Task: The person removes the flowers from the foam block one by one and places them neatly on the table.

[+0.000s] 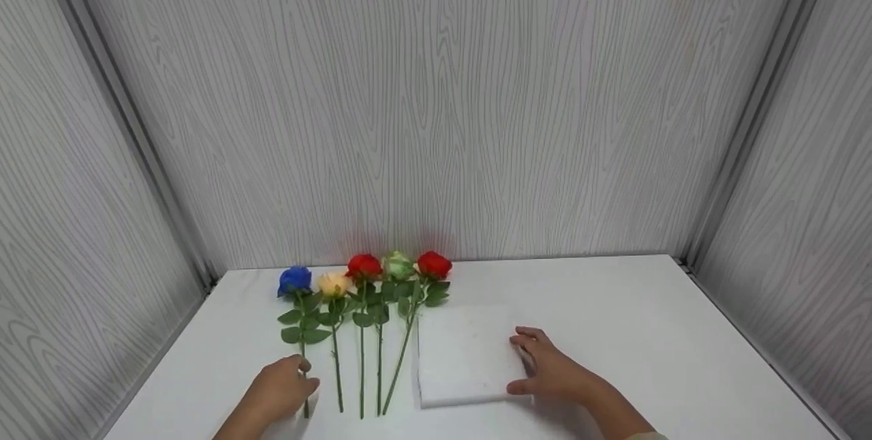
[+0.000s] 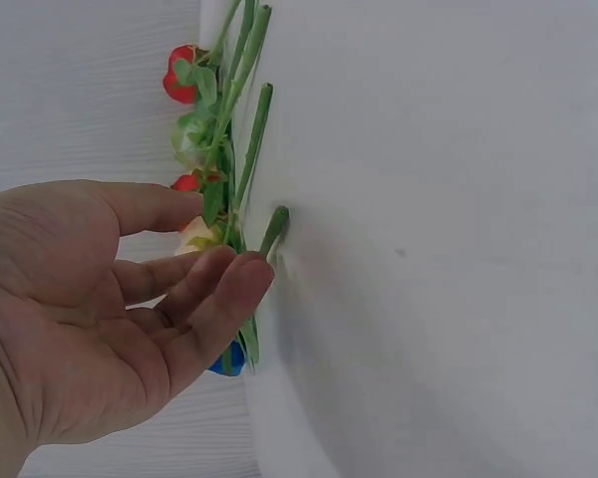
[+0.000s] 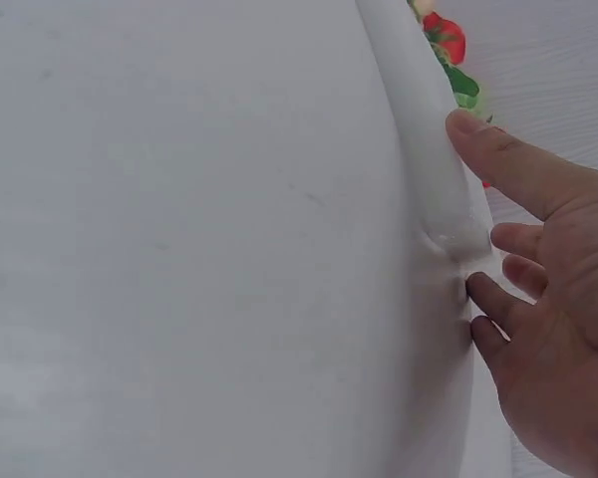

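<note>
Five roses lay in a row on the table [image 1: 613,304], none lifted yet; the left hand [image 1: 278,391], fingers loosely apart, touched the blue rose [image 1: 295,280] stem at near left; the right hand [image 1: 552,368], fingers spread, steadied the foam block [image 1: 463,358] beside them.

Our two hands, low and forward

Our left hand [image 1: 281,389] lies palm down, fingers [image 2: 214,299] loosely bent; our right hand [image 1: 548,368] reaches in from the right, fingers [image 3: 513,169] nearly straight, slightly spread.
</note>
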`<state>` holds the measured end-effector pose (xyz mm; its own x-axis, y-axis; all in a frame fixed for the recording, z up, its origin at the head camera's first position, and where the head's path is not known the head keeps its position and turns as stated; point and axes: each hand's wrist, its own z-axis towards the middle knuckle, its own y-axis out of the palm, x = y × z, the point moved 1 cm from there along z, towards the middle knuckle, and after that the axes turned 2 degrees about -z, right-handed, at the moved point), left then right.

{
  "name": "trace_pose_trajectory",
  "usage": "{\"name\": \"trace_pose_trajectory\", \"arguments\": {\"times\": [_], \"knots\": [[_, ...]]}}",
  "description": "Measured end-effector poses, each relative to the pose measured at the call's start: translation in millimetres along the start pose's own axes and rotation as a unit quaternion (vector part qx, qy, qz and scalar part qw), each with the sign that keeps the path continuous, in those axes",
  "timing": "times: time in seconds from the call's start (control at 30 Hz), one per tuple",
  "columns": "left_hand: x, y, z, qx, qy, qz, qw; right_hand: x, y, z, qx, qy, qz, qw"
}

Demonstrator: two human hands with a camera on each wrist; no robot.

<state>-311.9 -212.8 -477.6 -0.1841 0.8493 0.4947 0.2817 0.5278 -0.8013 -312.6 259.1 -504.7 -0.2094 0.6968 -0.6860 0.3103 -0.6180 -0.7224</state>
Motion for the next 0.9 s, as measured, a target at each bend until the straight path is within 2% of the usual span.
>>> {"name": "trace_pose_trajectory", "arguments": {"times": [0.1, 0.33, 0.57, 0.63, 0.77, 0.9], "knots": [[7.2, -0.6, 1.7, 0.003, 0.016, 0.013, 0.9998, 0.8, -2.2, -1.1, 0.001, -0.015, -0.024, 1.000], [28.3, 0.0, 0.9, 0.044, 0.073, 0.015, 0.9963, 2.7, 5.2, -2.3, 0.016, -0.019, -0.059, 0.998], [52.0, 4.1, -1.1, 0.070, 0.079, -0.008, 0.9943, -2.9, 15.5, 0.8, 0.049, -0.012, -0.093, 0.994], [59.4, 7.3, -1.9, 0.087, 0.086, -0.021, 0.9923, -4.7, 18.0, 0.0, 0.055, -0.010, -0.107, 0.993], [76.2, 16.6, -4.8, 0.135, 0.111, -0.039, 0.9838, -10.9, 20.5, -3.3, 0.060, -0.015, -0.140, 0.988], [97.5, 32.6, -5.3, 0.195, 0.149, -0.040, 0.9686, -18.4, 19.7, -5.9, 0.049, 0.003, -0.148, 0.988]]}}
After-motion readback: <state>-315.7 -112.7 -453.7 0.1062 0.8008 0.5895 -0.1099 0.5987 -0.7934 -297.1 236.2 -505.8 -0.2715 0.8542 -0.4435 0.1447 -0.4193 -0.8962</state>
